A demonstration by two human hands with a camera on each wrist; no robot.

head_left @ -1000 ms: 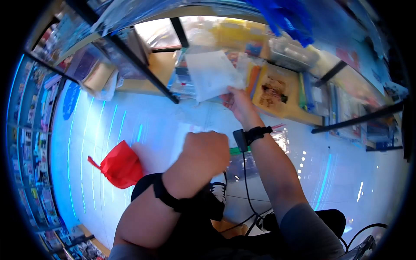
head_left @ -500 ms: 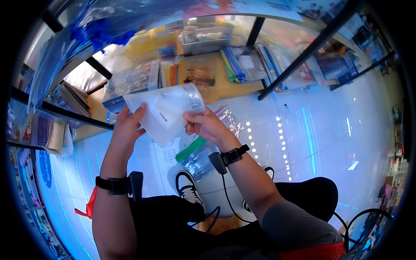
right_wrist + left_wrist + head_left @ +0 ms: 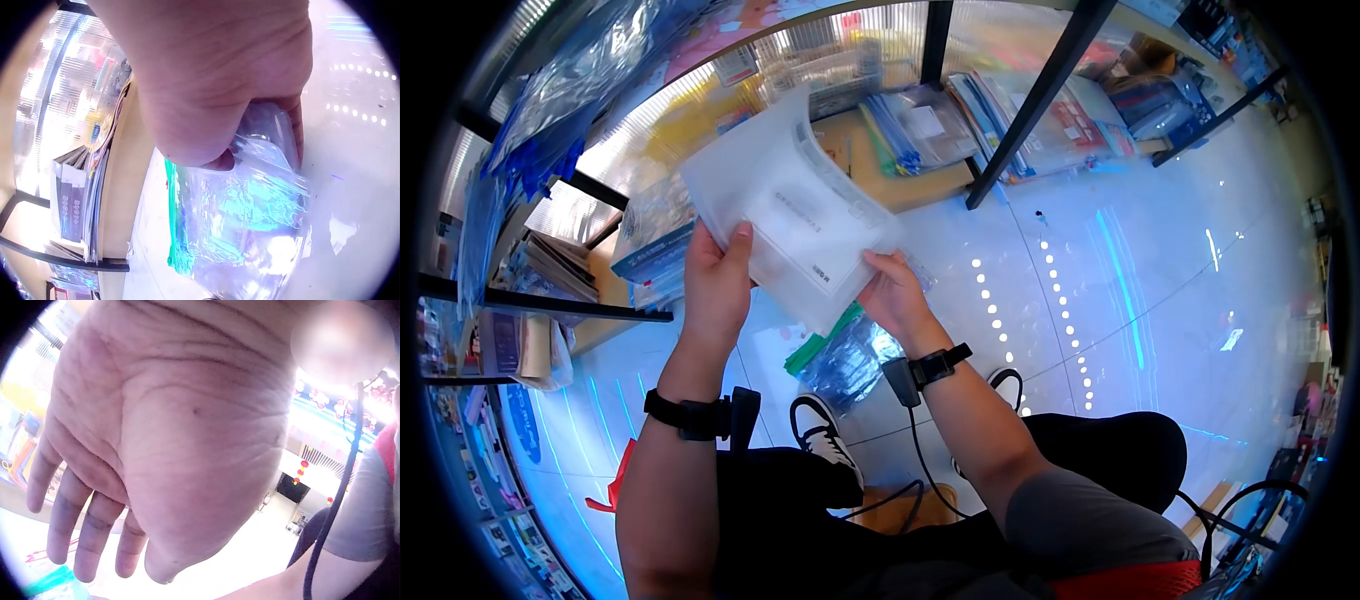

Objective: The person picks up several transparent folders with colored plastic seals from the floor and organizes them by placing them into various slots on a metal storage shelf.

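Frosted pouch (image 3: 790,215) held before the shelf (image 3: 920,190) edge
Left hand (image 3: 718,285) and right hand (image 3: 895,300) each pinch a lower corner; the zip bag (image 3: 850,360) sharing the right grip may slip to the floor (image 3: 1100,300).

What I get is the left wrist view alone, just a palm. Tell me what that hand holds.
Observer: The left hand holds a white pouch by its edge, thumb on top.
Operator: Report the other hand.
Observer: The right hand pinches the pouch's lower corner.
Operator: Say what lies under them.
Observer: A clear bag with a green zip lies on the floor.
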